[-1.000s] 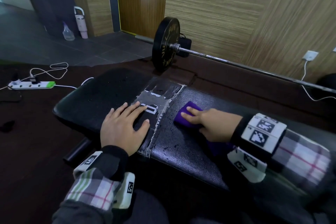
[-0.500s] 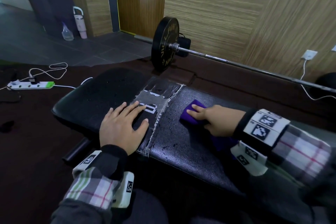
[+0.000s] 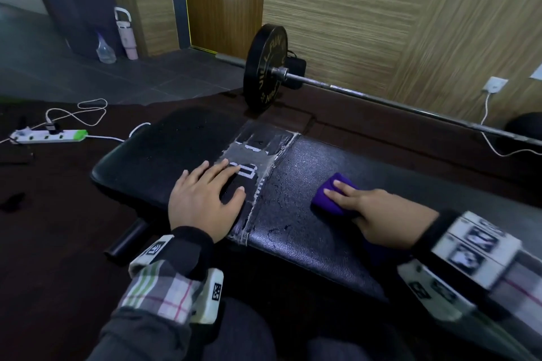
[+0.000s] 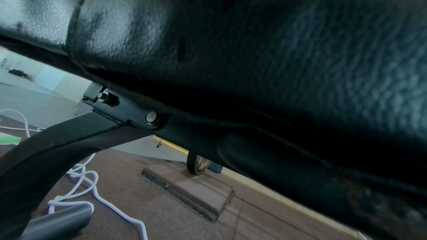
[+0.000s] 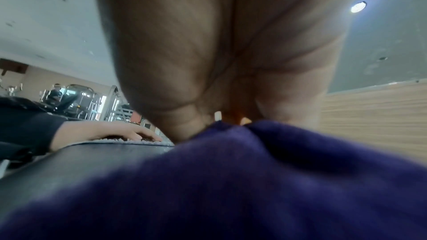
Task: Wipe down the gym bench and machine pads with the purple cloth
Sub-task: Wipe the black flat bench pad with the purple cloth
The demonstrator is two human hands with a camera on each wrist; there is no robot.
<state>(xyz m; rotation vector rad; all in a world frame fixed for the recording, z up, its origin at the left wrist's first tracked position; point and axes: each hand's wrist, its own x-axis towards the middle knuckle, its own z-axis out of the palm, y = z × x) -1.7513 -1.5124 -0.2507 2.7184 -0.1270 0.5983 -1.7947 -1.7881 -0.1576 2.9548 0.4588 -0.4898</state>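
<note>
A black padded gym bench (image 3: 296,173) runs across the head view, with a worn grey patch (image 3: 252,152) at its seam. My left hand (image 3: 202,199) lies flat on the pad just left of that seam, fingers spread and holding nothing. To the right of the seam, my right hand (image 3: 378,214) presses the purple cloth (image 3: 327,201) onto the pad with straight fingers. In the right wrist view the cloth (image 5: 231,180) bunches under my palm (image 5: 219,43), and the left hand (image 5: 104,132) shows further along the bench (image 5: 80,156). The left wrist view shows only the pad's side (image 4: 231,43) and the frame below.
A barbell with a black plate (image 3: 265,67) lies on the floor behind the bench, along the wooden wall. A white power strip (image 3: 48,135) and loose cables sit on the floor at left. A pink bottle (image 3: 126,34) and a spray bottle (image 3: 105,48) stand far left.
My right hand has slid the purple cloth to the right along the pad, away from the seam. The left hand has stayed flat in the same spot.
</note>
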